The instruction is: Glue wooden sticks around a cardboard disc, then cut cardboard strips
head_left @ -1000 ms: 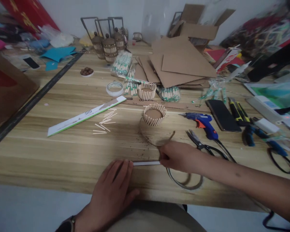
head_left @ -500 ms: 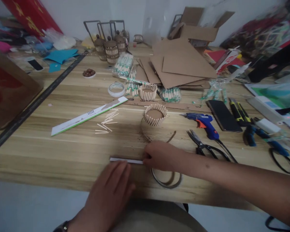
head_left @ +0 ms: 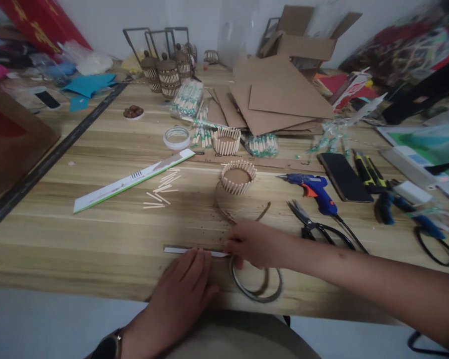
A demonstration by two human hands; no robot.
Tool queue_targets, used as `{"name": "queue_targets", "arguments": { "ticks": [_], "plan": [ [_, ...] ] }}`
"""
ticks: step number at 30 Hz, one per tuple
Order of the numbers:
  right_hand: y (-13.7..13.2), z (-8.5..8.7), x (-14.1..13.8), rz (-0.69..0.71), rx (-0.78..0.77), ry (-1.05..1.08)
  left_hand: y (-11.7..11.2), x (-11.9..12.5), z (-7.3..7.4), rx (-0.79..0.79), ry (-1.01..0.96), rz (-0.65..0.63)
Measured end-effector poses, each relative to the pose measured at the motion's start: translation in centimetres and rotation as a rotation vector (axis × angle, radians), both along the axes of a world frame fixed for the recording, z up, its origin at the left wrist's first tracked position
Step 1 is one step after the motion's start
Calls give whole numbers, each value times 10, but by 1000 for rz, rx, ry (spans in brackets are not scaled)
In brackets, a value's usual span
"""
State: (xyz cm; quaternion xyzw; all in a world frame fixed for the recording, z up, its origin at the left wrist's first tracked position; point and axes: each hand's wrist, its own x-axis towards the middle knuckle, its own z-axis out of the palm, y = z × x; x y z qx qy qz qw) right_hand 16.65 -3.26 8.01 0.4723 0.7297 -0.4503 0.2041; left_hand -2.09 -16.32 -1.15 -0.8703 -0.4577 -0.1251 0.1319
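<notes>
A narrow strip with a white face [head_left: 175,250] lies flat near the table's front edge. My left hand [head_left: 187,286] rests on it with outstretched fingers, pressing its middle. Just to the right, my right hand [head_left: 252,244] has its fingers pinched on the strip's right part. From under that hand a greyish curled length [head_left: 256,298] loops toward me; whether it is the same strip is hidden. Beyond the right hand, a thin brown curved strip [head_left: 224,212] runs close to a ring of small wooden sticks around a brown base [head_left: 238,187].
To the right lie black scissors [head_left: 310,227], a blue glue gun [head_left: 318,192] and a phone [head_left: 344,177]. Loose sticks [head_left: 164,188] and a white-and-green board [head_left: 134,179] are left of centre. Behind stand a second stick ring [head_left: 226,144], a tape roll [head_left: 176,138] and cardboard sheets [head_left: 284,94].
My left hand has slid a little to the right along the strip, baring more of its left end. The right hand stays pinched, its fingers slightly shifted. The view has moved slightly.
</notes>
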Motion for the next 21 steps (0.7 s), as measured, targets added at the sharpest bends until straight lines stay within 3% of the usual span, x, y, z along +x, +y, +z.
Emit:
{"name": "queue_targets", "arguments": {
  "ticks": [5, 13, 21],
  "plan": [
    [-3, 2, 26, -133, -122, 38, 0, 1, 0, 9, 18, 4],
    [-7, -2, 62, -233, -265, 116, 1, 3, 4, -37, 62, 5],
    [-10, -7, 68, -275, -241, 36, 3, 9, 12, -35, 84, -5]
  ]
}}
